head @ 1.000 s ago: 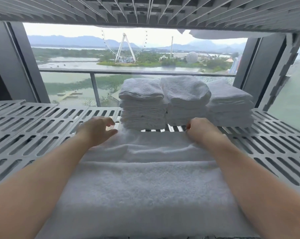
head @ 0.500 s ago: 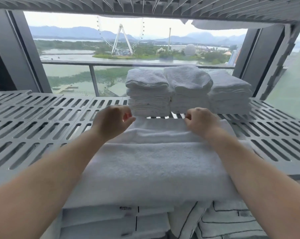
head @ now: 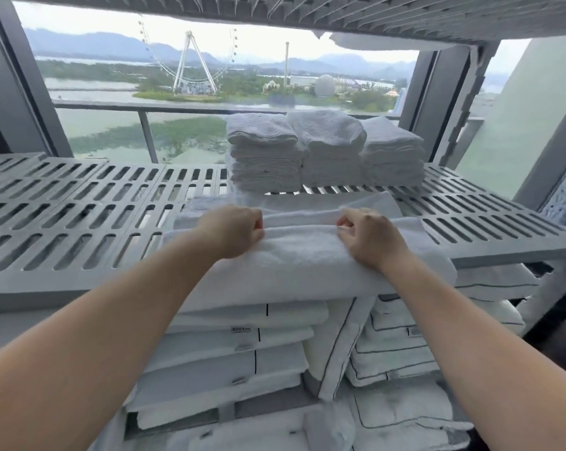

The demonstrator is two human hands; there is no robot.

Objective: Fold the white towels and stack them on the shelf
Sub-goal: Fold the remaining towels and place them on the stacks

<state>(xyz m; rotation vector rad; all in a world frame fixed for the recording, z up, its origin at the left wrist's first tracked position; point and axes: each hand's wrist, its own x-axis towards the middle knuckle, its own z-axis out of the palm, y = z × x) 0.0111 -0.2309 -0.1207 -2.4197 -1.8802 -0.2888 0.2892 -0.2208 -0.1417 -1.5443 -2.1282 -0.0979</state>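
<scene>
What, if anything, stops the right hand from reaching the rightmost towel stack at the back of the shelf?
Probably yes: only flat towel and slatted shelf lie between the right hand and that stack, though the hand grips that towel.

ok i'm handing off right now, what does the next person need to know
Left hand and right hand: each grips a fold of the towel, fingers curled round it.
The towel lies partly folded across the front of the slatted shelf, its near part draped over the front edge.
Done: three stacks of folded towels stand at the back of the shelf.
Left: finish folding this towel and put it on a stack.
</scene>
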